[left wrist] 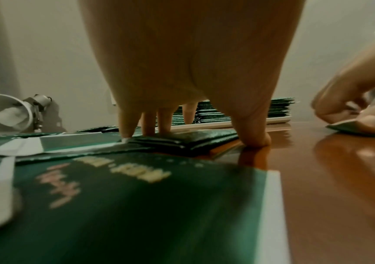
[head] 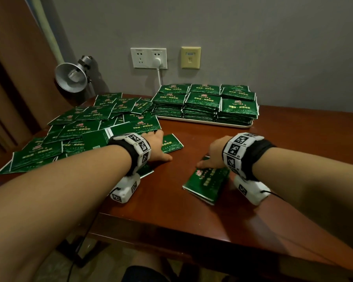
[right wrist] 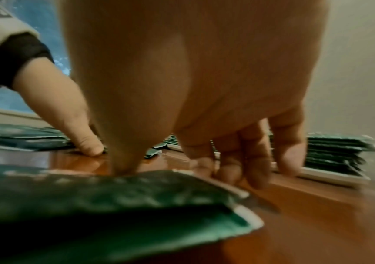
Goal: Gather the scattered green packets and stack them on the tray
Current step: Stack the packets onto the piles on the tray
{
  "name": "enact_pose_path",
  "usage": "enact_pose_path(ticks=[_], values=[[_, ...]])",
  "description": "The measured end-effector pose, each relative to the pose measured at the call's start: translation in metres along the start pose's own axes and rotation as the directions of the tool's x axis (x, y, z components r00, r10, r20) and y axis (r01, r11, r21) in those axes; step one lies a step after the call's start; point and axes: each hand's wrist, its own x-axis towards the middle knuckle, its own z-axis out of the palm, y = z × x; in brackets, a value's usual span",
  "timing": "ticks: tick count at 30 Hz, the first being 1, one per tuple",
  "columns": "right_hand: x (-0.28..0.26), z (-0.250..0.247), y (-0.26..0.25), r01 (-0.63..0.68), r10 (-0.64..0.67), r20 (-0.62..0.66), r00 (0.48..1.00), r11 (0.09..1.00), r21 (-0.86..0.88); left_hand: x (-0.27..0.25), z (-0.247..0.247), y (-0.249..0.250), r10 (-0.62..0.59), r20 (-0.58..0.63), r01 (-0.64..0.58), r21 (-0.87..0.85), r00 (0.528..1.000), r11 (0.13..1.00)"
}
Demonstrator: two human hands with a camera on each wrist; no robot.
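Many green packets (head: pixel 80 127) lie scattered over the table's left half. My left hand (head: pixel 158 146) rests at the pile's right edge. Its straight fingers (left wrist: pixel 148 125) press down on a flat packet (left wrist: pixel 195 138), and the thumb touches the bare wood. My right hand (head: pixel 211 157) sits on the far end of a small stack of packets (head: pixel 206 183) near the table's front. In the right wrist view this stack (right wrist: pixel 114 205) has the thumb on its far edge and the fingers (right wrist: pixel 252 167) curled down beside it. The white tray (head: pixel 244 125) at the back carries tall rows of packets (head: pixel 204 102).
A metal desk lamp (head: pixel 71 77) stands at the back left corner behind the pile. Wall sockets with a white plug and cable (head: pixel 157 64) are above the tray. Bare brown table (head: pixel 273 159) lies between my hands and the tray.
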Motion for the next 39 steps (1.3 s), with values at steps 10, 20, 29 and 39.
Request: enact_pose_path(ticks=[10,20,29,39], values=[[-0.016,-0.001,0.024,0.019,0.008,-0.176,0.984,0.988,0.152,-0.008,-0.002,0.013,0.174,-0.013,-0.174,0.015,0.985,0.985],[-0.033,0.008,-0.001,0.149,-0.142,-0.048,0.989,0.973,0.178,-0.025,-0.007,0.016,0.141,0.009,-0.141,0.148,0.990,0.979],[-0.043,0.018,0.013,0.198,-0.192,-0.056,0.980,0.972,0.127,-0.023,-0.039,0.016,0.109,-0.118,-0.087,0.181,0.987,0.980],[-0.009,-0.027,0.079,0.232,-0.176,-0.390,0.904,0.968,0.100,0.031,-0.097,0.044,0.224,-0.200,-0.194,0.160,0.954,0.968]])
